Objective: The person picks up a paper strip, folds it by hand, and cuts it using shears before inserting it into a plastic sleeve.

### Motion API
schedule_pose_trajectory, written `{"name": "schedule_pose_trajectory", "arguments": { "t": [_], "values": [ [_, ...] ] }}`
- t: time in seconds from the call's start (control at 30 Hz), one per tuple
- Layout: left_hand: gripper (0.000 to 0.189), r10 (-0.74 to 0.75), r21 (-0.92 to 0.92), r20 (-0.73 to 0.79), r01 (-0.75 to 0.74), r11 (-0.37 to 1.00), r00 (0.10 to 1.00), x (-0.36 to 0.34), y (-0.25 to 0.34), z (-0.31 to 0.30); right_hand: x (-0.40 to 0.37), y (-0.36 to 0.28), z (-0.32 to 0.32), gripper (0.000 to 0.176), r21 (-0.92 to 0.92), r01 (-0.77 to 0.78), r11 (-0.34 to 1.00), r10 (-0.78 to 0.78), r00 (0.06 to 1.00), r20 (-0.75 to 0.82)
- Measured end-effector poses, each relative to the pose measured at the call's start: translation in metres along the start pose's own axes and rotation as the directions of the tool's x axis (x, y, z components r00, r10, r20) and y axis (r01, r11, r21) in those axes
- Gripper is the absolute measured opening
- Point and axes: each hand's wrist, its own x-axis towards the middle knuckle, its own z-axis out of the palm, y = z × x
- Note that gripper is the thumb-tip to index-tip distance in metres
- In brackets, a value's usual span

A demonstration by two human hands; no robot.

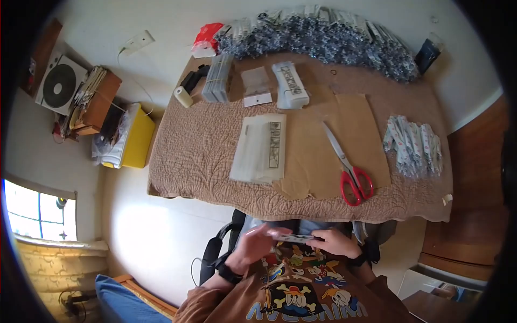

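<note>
1. The left hand (254, 244) is at the left end of a small printed packet (294, 238), palm turned inward and fingers partly bent; blur hides whether they pinch it.
2. The right hand (335, 243) grips the packet's right end between thumb and bent fingers. The packet is off the tabletop (188, 156), just beyond its near edge and above the lap. Its dark print is too small to read.
3. Near the middle of the quilted tabletop lies a stack of clear sleeves (258, 148), with a column of dark printed panels down its right side; no words are legible.
4. Right of it, brown paper (318, 151) carries red-handled scissors (348, 167), handles toward the near edge, tip pointing away.
5. Toward the far edge, a plastic bundle (291, 86) bears dark, unreadable lettering. Left of it are a white-headed clear bag (257, 91) and a banded stack (218, 81).
6. Patterned packets (413, 146) lie near the right edge; a silvery pile (318, 40) follows the far edge.
7. Large shirt lettering (307, 310) appears upside down, partly folded and not fully readable.
</note>
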Motion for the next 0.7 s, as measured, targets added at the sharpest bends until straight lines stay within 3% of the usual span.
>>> {"name": "schedule_pose_trajectory", "arguments": {
  "t": [0.03, 0.07, 0.13, 0.2, 0.23, 0.3, 0.37, 0.43, 0.47, 0.5, 0.53, 0.63, 0.67, 0.7],
  "values": [
    [0.04, 0.15, 0.285, 0.162, -0.191, 0.939, 0.975, -0.017, 0.011, 0.005, 0.0, -0.006, -0.004, 0.019, 0.007, 0.007, 1.0, -0.007, 1.0, 0.01],
    [0.05, 0.231, 0.508, 0.352, -0.393, 0.767, 0.907, -0.032, 0.021, 0.011, -0.003, -0.014, -0.009, 0.017, 0.089, 0.079, 0.993, -0.085, 0.994, 0.065],
    [0.063, 0.313, 0.364, 0.447, -0.49, 0.792, 0.838, -0.051, 0.038, 0.028, -0.014, -0.031, -0.02, 0.014, 0.254, 0.2, 0.946, -0.243, 0.958, 0.15],
    [0.061, 0.427, 0.188, 0.384, -0.522, 0.832, 0.819, -0.065, 0.051, 0.054, -0.035, -0.038, -0.035, 0.014, 0.231, 0.175, 0.957, -0.216, 0.962, 0.165],
    [0.061, 0.428, 0.188, 0.385, -0.524, 0.831, 0.818, -0.064, 0.057, 0.061, -0.045, -0.037, -0.044, 0.014, 0.207, 0.15, 0.967, -0.187, 0.967, 0.172],
    [0.059, 0.557, 0.0, 0.313, -0.586, 0.81, 0.769, -0.06, 0.067, 0.073, -0.076, -0.021, -0.052, 0.014, 0.221, 0.096, 0.971, -0.106, 0.994, 0.036],
    [0.056, 0.605, -0.06, 0.232, -0.609, 0.791, 0.762, -0.053, 0.071, 0.089, -0.109, 0.013, -0.053, 0.013, 0.19, 0.025, 0.981, 0.008, 0.985, -0.174],
    [0.051, 0.671, -0.162, 0.053, -0.657, 0.737, 0.74, -0.042, 0.068, 0.1, -0.151, 0.065, -0.059, 0.014, 0.368, -0.322, 0.872, 0.422, 0.876, -0.234],
    [0.051, 0.671, -0.166, 0.053, -0.657, 0.736, 0.739, -0.036, 0.065, 0.101, -0.175, 0.101, -0.058, 0.015, 0.163, -0.544, 0.823, 0.567, 0.765, -0.307],
    [0.049, 0.666, -0.143, 0.033, -0.656, 0.741, 0.745, -0.029, 0.062, 0.101, -0.196, 0.138, -0.054, 0.016, -0.028, -0.733, 0.68, 0.66, 0.628, -0.413],
    [0.047, 0.662, -0.117, 0.013, -0.656, 0.746, 0.75, -0.021, 0.059, 0.1, -0.202, 0.145, -0.05, 0.016, -0.029, -0.731, 0.681, 0.657, 0.629, -0.416],
    [0.043, 0.614, -0.097, 0.03, -0.609, 0.787, 0.789, -0.004, 0.045, 0.093, -0.204, 0.144, -0.047, 0.018, -0.605, -0.658, 0.448, 0.398, 0.753, -0.525],
    [0.043, 0.563, -0.097, 0.066, -0.557, 0.825, 0.824, 0.0, 0.04, 0.089, -0.188, 0.138, -0.042, 0.021, -0.26, -0.566, 0.782, 0.381, 0.765, -0.519],
    [0.042, 0.507, -0.092, 0.102, -0.5, 0.861, 0.856, 0.001, 0.036, 0.087, -0.147, 0.099, -0.036, 0.026, 0.15, -0.337, 0.929, 0.364, 0.77, -0.524]
  ]
}}
